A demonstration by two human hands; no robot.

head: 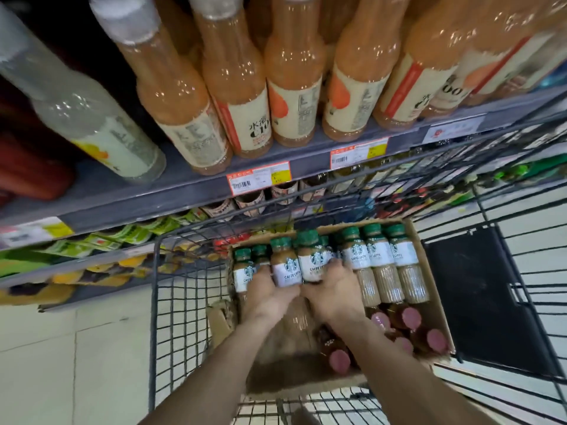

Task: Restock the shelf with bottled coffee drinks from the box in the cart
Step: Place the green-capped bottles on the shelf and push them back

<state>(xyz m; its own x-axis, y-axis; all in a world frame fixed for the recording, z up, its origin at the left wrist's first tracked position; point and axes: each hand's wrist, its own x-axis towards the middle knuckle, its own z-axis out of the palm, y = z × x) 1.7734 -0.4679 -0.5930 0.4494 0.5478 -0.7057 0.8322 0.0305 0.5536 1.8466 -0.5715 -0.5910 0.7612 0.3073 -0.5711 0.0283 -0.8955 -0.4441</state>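
Here left hand (266, 291) and right hand (333, 288) each grasp a green-capped "CAFFE LATTE" bottle (285, 265) raised above the cardboard box (435, 289) in the wire cart (171, 302), beside a grey shelf (184, 187) of peach-coloured drinks (296, 78), over pale floor tiles (76, 348).

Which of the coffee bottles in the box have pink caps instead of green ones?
The pink-capped bottles sit at the near end of the cardboard box, closest to the person. The green-capped caffe latte bottles fill the far end.

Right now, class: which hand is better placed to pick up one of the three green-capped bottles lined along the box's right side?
Right hand: it lies beside those green-capped bottles, while the left hand sits further away.
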